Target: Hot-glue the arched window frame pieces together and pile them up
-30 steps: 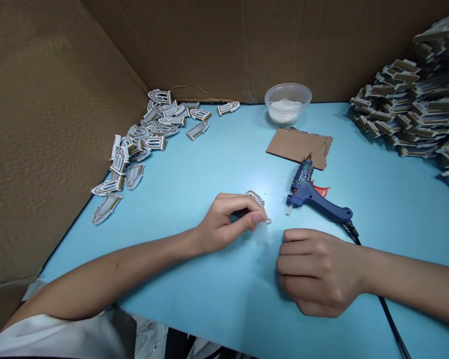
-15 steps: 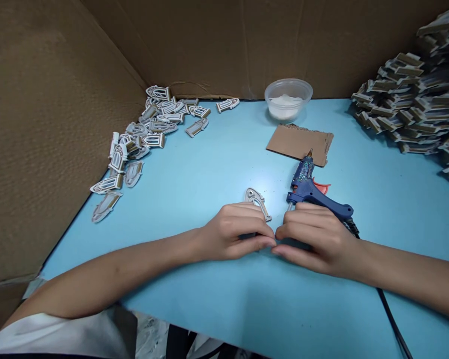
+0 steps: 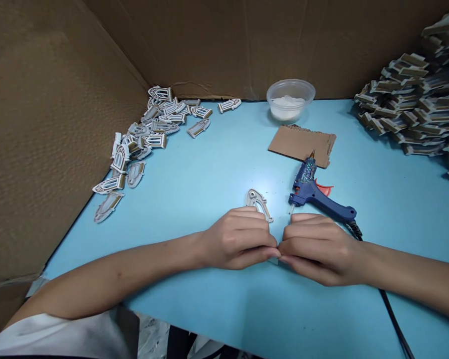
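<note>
- Near the front edge of the worktop [image 3: 194,199], my left hand [image 3: 243,239] and right hand [image 3: 324,249] meet fingertip to fingertip, thumbs pinched against curled forefingers with no gap showing, on a pale sliver [image 3: 274,261] that my fingers mostly hide.
- Just beyond my left knuckles lies one arched frame [image 3: 264,205], flat, its lower end hidden; I can't tell whether my fingers touch it. I'd judge this one unfinished: the bit of sliver I can see is apart from it.
- Beyond my right hand lies the glue gun [image 3: 305,187], set down, its nozzle over the cardboard scrap [image 3: 295,141].
- Along the left edge, up to the far left corner, frames lie in a loose heap [image 3: 153,141]; towards the far right corner rises a big stack [image 3: 415,109]. Which is done and which is left, I can't tell.
- By the far edge stands a clear tub [image 3: 311,94] with something white inside.
</note>
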{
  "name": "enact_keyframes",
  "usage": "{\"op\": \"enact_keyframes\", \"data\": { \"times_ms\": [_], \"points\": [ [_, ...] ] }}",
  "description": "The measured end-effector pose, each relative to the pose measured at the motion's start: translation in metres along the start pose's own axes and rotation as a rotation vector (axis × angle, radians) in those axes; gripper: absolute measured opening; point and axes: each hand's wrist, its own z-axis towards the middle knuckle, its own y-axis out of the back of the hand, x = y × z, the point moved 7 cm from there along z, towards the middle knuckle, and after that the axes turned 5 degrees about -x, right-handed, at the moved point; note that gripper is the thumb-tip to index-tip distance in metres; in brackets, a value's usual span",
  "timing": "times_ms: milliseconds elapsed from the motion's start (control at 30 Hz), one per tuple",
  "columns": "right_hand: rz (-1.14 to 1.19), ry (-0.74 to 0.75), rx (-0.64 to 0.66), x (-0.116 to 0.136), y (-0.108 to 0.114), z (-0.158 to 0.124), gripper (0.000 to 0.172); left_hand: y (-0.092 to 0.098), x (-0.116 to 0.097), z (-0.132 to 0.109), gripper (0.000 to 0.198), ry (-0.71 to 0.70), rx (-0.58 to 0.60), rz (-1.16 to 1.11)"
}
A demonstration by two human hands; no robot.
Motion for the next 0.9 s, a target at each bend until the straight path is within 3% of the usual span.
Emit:
{"op": "enact_keyframes", "data": {
  "times_ms": [300, 400, 533, 733, 900],
  "points": [
    [0.016, -0.02, 0.004, 0.0, 0.003, 0.003, 0.013, 0.003, 0.012, 0.0, 0.016, 0.172, -0.02, -0.264],
    [0.011, -0.003, 0.063, 0.002, 0.0, 0.004, 0.015, 0.01, 0.03, -0.005, 0.021, 0.373, -0.132, -0.434],
    [-0.07, 0.148, 0.153, 0.016, -0.01, 0.0, 0.022, 0.017, 0.051, -0.014, 0.03, 0.604, -0.326, -0.571],
    [-0.179, 0.317, 0.236, 0.028, -0.026, -0.012, 0.039, 0.018, 0.06, -0.02, 0.027, 0.667, -0.407, -0.638],
    [-0.155, 0.328, 0.307, 0.03, -0.027, -0.014, 0.014, 0.021, 0.068, -0.027, 0.027, 0.72, -0.462, -0.591]
  ]
}}
